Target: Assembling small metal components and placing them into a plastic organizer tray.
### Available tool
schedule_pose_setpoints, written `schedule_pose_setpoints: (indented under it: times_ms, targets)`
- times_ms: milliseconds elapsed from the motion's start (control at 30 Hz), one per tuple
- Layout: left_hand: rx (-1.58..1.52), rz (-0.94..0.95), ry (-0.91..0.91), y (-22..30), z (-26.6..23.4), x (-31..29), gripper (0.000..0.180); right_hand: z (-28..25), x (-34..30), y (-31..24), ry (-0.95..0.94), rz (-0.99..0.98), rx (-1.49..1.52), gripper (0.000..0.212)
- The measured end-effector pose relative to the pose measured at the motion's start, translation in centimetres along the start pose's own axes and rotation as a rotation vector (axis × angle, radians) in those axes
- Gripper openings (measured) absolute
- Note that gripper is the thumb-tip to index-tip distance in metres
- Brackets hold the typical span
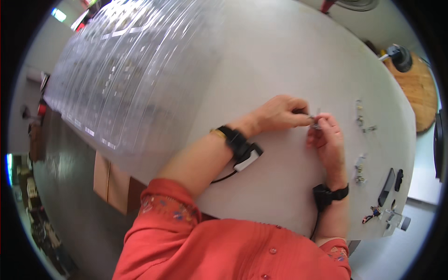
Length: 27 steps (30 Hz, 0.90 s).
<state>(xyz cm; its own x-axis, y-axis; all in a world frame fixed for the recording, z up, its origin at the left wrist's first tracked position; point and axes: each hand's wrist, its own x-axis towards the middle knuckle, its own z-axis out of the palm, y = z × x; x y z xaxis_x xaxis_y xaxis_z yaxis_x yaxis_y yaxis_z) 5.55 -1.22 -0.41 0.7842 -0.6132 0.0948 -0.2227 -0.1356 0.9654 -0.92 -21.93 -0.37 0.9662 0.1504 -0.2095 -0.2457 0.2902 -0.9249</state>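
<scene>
Probably for steadiness, the bare left hand (pixel 283 113) and right hand (pixel 330 137) pinch together at a small silvery metallic piece (pixel 317 125).

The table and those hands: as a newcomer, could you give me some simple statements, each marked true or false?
1. The right hand has its fingertips on a small shiny part. True.
2. The clear plastic covers the picture's right side. False: it is on the left.
3. The left hand is far from the right hand. False: their fingertips are close together.
4. Both wrists wear black straps. True.
5. Small pieces lie on the table, right of the right hand. True.
</scene>
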Motion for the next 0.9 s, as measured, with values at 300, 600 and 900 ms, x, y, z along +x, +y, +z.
schedule_pose_setpoints:
  times_ms: [300, 600, 900]
  targets:
    - [-0.061, -0.029, -0.052, -0.9, 0.1, -0.5, 0.033, -0.1, 0.3, 1.1, 0.043, -0.142, -0.066, 0.013]
    - [-0.026, 0.034, 0.029, -0.8, 0.3, -0.1, 0.029, -0.3, 0.3, 1.1, 0.075, -0.276, 0.001, 0.014]
    - [-0.088, -0.03, 0.149, -0.8, 1.0, -0.4, 0.019, 0.1, 0.0, 0.6, -0.026, -0.258, -0.029, 0.017]
